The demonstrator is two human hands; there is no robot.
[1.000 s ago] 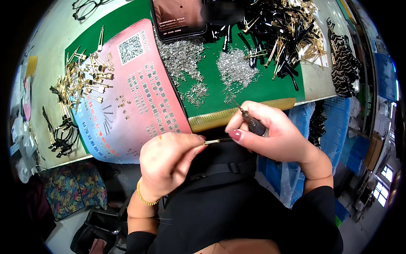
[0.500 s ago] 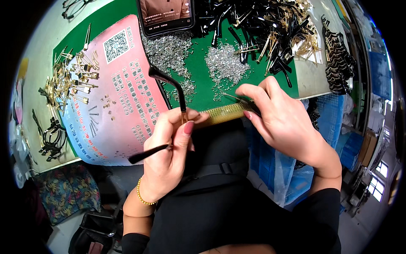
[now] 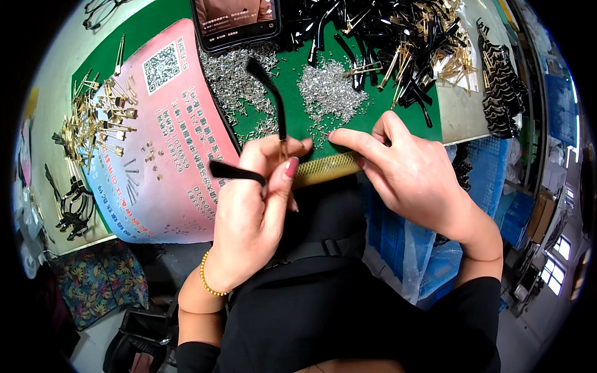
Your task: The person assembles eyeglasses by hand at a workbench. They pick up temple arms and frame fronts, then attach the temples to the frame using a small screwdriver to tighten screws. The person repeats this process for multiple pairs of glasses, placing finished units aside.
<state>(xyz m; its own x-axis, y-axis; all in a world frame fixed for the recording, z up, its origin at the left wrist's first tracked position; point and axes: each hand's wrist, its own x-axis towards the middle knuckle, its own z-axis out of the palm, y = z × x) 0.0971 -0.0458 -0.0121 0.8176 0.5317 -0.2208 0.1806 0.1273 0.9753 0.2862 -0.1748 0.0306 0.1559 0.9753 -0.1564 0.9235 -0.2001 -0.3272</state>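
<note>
My left hand [image 3: 249, 208] is closed on a pair of eyeglasses; two dark temples [image 3: 278, 102] with gold-coloured ends stick out past the fingers, while the rest is hidden by the hand. My right hand [image 3: 416, 177] reaches in from the right with its index finger stretched toward small silvery metal pieces [image 3: 329, 93], its tip at their near edge. The other fingers curl in, and what they hold is hidden. Between both hands, a gold mesh-patterned strip [image 3: 326, 170] runs along the table's front edge.
A phone [image 3: 236, 25] lies at the back on the green mat [image 3: 292, 68]. Black and gold temples [image 3: 404, 50] are heaped at back right. Gold parts [image 3: 106, 118] lie on a pink-blue printed sheet [image 3: 180, 143] at left. A blue crate [image 3: 479, 186] stands below the table's right side.
My right index finger has stretched left toward the silvery pieces, and the thin tool tip seen earlier is now out of sight. My left hand has turned the eyeglasses, raising the lower temple.
</note>
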